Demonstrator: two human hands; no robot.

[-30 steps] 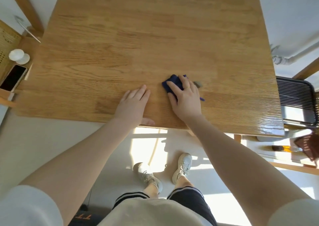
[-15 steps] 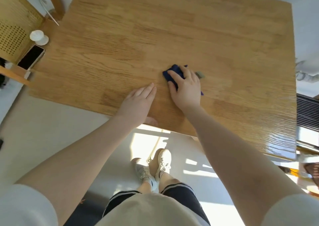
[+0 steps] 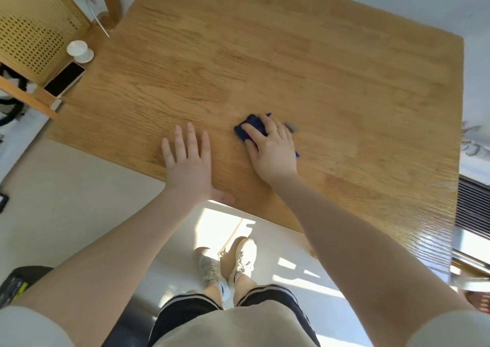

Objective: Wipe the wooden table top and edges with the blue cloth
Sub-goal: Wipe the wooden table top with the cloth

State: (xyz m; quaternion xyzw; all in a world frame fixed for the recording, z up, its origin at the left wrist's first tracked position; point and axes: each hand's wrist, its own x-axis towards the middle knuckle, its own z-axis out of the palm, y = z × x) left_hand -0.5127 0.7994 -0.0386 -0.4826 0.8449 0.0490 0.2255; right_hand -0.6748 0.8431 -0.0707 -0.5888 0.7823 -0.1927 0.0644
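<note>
The wooden table (image 3: 305, 63) fills most of the head view, its near edge running from lower left to lower right. A dark blue cloth (image 3: 250, 129) lies on the top near the front middle. My right hand (image 3: 273, 150) presses flat on the cloth and covers most of it; only its left part and a corner by my wrist show. My left hand (image 3: 188, 161) rests flat on the bare wood to the left of the cloth, fingers spread, thumb at the table's front edge, holding nothing.
A small grey piece (image 3: 291, 126) lies on the table just right of my fingers. At the left corner sit a phone (image 3: 64, 78) and a white round object (image 3: 79, 50) beside a perforated wooden panel (image 3: 31, 34). A slatted black unit (image 3: 473, 209) stands to the right.
My left hand has shifted left along the front edge and its fingers have spread. The right hand stays pressed on the cloth. My head has turned, so the table appears rotated.
</note>
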